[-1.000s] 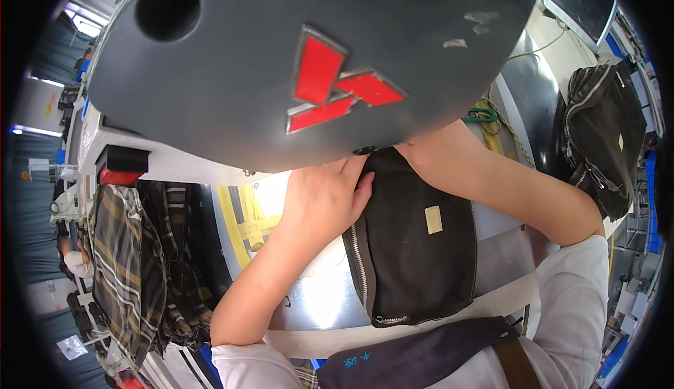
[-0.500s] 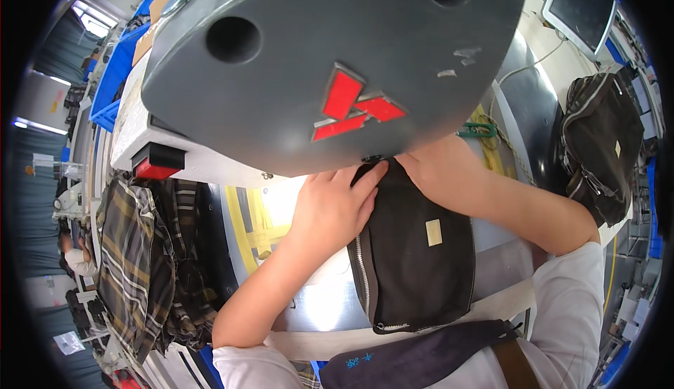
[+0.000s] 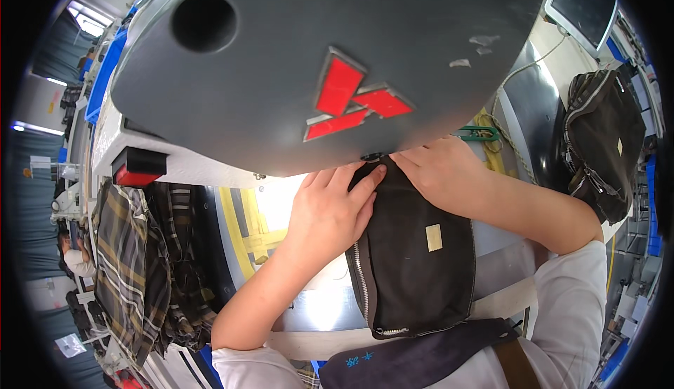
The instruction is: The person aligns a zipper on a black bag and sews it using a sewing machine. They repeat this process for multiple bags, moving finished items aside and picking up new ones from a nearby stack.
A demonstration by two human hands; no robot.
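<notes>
A black fabric bag point(image 3: 421, 284) with a zipper along its left side and a small pale label lies lengthwise in front of me. Its far end runs under the grey head of a sewing machine point(image 3: 260, 101). My left hand point(image 3: 330, 203) has its bent fingers on the bag's far left edge, closed on the fabric. Across from it, my right hand point(image 3: 439, 171) grips the far right edge, its fingertips partly hidden by the fabric and machine head. The needle area cannot be seen behind the head.
Another black zippered bag point(image 3: 602, 147) lies at the right. Plaid fabric pieces point(image 3: 133, 262) hang at the left. Yellow tape strips point(image 3: 260, 231) mark the shiny machine bed. A screen point(image 3: 583, 3) stands at the far right, near a cord point(image 3: 516, 83). A person point(image 3: 77, 255) is far left.
The machine head looks larger and shifted slightly left as my view moves. Both hands keep nearly the same place on the black bag.
</notes>
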